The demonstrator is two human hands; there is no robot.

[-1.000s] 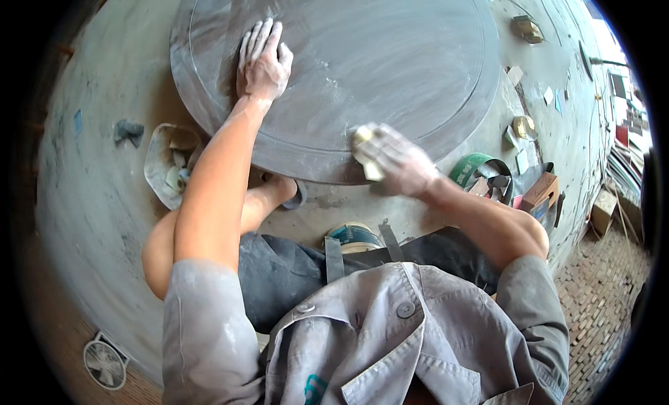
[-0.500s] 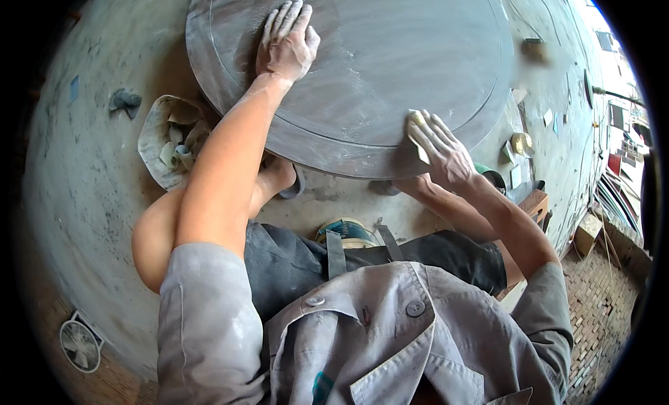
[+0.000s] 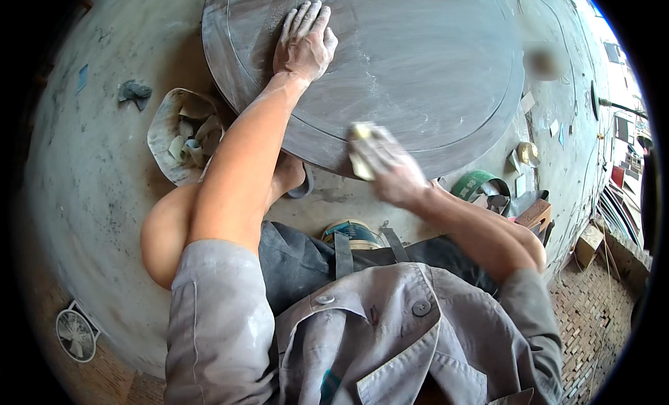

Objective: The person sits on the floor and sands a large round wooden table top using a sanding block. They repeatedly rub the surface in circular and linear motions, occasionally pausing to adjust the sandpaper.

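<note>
A round grey-brown tabletop [image 3: 418, 77] with a groove running inside its rim and pale dust on it lies before me. Flat on its left part rests my left hand [image 3: 304, 44], fingers stretched out and whitened with dust, holding nothing. My right hand [image 3: 394, 164], blurred by motion, presses a pale yellow piece of sandpaper [image 3: 361, 166] against the near rim. Its fingers lie over the sandpaper and hide much of it.
Left of the table stands a whitish sack [image 3: 162, 143] with curled scraps inside. A green bucket [image 3: 474, 182] and a brown block [image 3: 535, 215] are by my right forearm. A dark rag [image 3: 134, 93] lies on the floor; a white fan [image 3: 77, 333] stands lower left.
My right hand has swept left along the near rim with the sandpaper, uncovering the green bucket. The left hand stays flat on the tabletop; the whole view has shifted slightly.
</note>
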